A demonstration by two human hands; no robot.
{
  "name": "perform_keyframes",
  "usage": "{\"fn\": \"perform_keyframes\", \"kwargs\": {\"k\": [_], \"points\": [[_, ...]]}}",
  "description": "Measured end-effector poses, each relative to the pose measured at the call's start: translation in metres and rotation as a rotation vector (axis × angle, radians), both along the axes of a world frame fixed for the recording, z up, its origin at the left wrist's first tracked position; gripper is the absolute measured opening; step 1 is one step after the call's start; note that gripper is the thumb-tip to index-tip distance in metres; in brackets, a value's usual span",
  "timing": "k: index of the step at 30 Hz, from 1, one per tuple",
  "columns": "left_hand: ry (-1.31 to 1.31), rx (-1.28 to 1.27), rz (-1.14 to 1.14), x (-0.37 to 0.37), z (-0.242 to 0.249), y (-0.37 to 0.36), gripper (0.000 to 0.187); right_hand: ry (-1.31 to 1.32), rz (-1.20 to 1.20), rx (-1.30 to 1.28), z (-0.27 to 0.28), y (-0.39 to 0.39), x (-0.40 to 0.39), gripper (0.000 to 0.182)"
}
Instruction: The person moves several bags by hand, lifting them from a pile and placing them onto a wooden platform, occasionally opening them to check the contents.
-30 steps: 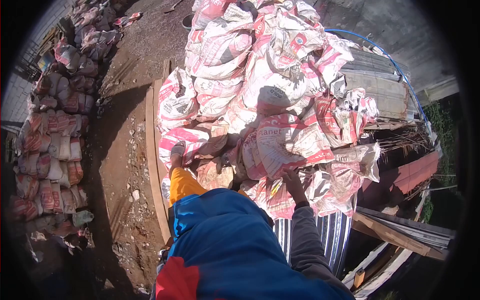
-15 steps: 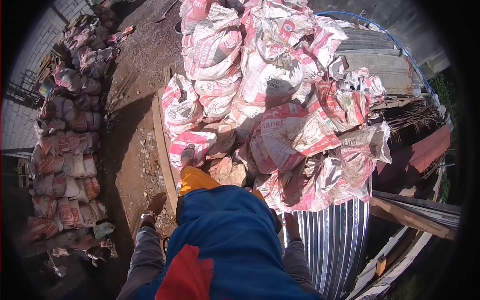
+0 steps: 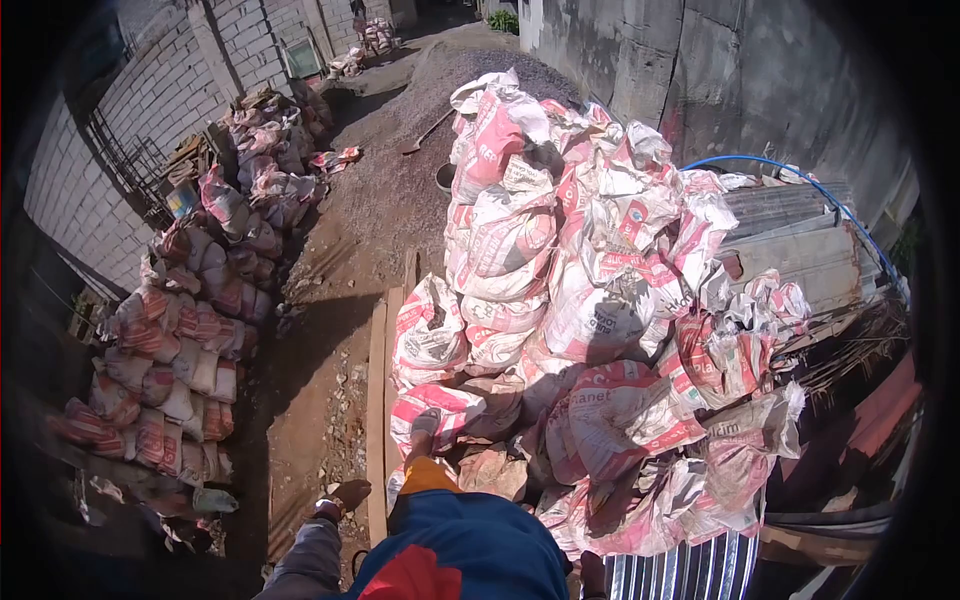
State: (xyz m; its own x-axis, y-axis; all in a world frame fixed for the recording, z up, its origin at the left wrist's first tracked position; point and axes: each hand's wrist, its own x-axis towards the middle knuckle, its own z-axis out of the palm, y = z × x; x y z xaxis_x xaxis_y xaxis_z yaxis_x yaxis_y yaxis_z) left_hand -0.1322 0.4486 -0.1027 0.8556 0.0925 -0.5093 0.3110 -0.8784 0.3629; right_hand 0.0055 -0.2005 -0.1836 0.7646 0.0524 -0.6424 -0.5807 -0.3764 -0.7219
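Observation:
My left hand (image 3: pixel 350 493) hangs beside my body at the lower left, over the dirt path and left of a wooden plank (image 3: pixel 378 425). It holds nothing and its fingers look loosely apart. At the bottom edge, near the corrugated metal sheet (image 3: pixel 685 570), my right hand (image 3: pixel 592 572) is dark and partly cut off, its fingers unclear. One foot (image 3: pixel 425 425) rests on a red and white sack (image 3: pixel 455 408), part of a large pile of filled sacks (image 3: pixel 600 320) in front of me.
Stacked sacks (image 3: pixel 165 340) line the left side by a block wall (image 3: pixel 160 90). Behind lie a gravel heap (image 3: pixel 400 170), a shovel (image 3: pixel 425 135) and a bucket (image 3: pixel 445 178). A blue hose (image 3: pixel 770 162) curves over metal sheets (image 3: pixel 800 245) at the right, below a grey wall (image 3: pixel 740 80).
The view has tilted up, so the sack pile sits lower and the far yard and walls show. My hands appear lower and further right in view, the right one now partly cut off.

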Motion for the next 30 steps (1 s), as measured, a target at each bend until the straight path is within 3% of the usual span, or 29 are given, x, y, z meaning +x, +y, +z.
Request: {"fn": "perform_keyframes", "kwargs": {"k": [3, 4, 6, 7, 8, 10, 11, 12, 13, 15, 17, 18, 19, 24, 26, 30], "points": [[-0.054, -0.042, 0.130, 0.002, 0.011, -0.013, 0.039, -0.177, 0.051, -0.001, 0.008, 0.012, 0.052, 0.038], [-0.059, -0.045, 0.132, -0.001, 0.008, -0.014, 0.039, -0.119, -0.065, 0.116, 0.033, 0.024, 0.069, 0.038], [0.010, -0.066, 0.043, -0.004, -0.001, -0.020, 0.039, -0.155, -0.120, 0.102, 0.068, 0.044, 0.095, 0.035], [0.071, -0.210, 0.265, -0.005, -0.002, -0.028, 0.036, -0.161, -0.117, 0.099, 0.063, 0.041, 0.103, 0.035], [0.069, -0.211, 0.265, -0.011, -0.009, -0.030, 0.036, -0.253, -0.022, 0.041, 0.049, 0.039, 0.113, 0.036], [-0.230, 0.017, -0.232, -0.032, -0.038, -0.025, 0.029, -0.302, 0.083, -0.025, 0.036, 0.040, 0.115, 0.038], [-0.392, -0.030, -0.262, -0.037, -0.054, -0.024, 0.022, -0.259, 0.079, -0.039, 0.038, 0.039, 0.115, 0.039], [-0.373, -0.059, -0.320, -0.034, -0.053, -0.028, 0.022, -0.305, 0.129, -0.079, 0.044, 0.041, 0.111, 0.040], [-0.153, -0.203, -0.046, -0.035, -0.051, -0.033, 0.021, -0.191, 0.111, -0.044, 0.062, 0.045, 0.108, 0.039], [-0.260, -0.078, -0.189, -0.034, -0.052, -0.043, 0.030, -0.245, 0.059, -0.063, 0.021, 0.032, 0.085, 0.038], [-0.111, -0.132, -0.126, -0.024, -0.049, -0.048, 0.028, -0.237, 0.097, -0.169, 0.018, 0.028, 0.072, 0.038], [-0.021, -0.154, -0.078, -0.014, -0.046, -0.049, 0.028, -0.538, 0.330, -0.290, -0.025, 0.013, 0.059, 0.036], [0.063, -0.162, -0.029, -0.009, -0.041, -0.048, 0.027, -0.255, 0.164, -0.226, 0.009, 0.022, 0.058, 0.034], [0.394, -0.069, 0.157, 0.026, 0.003, -0.040, 0.029, -0.262, 0.081, -0.210, 0.014, 0.025, 0.024, 0.028], [0.350, -0.230, 0.404, 0.066, 0.054, -0.058, 0.034, -0.435, 0.100, -0.295, 0.015, 0.024, 0.014, 0.025], [0.138, -0.318, 0.406, 0.079, 0.044, -0.033, 0.040, -0.635, 0.214, -0.367, -0.030, 0.017, -0.015, 0.026]]}}
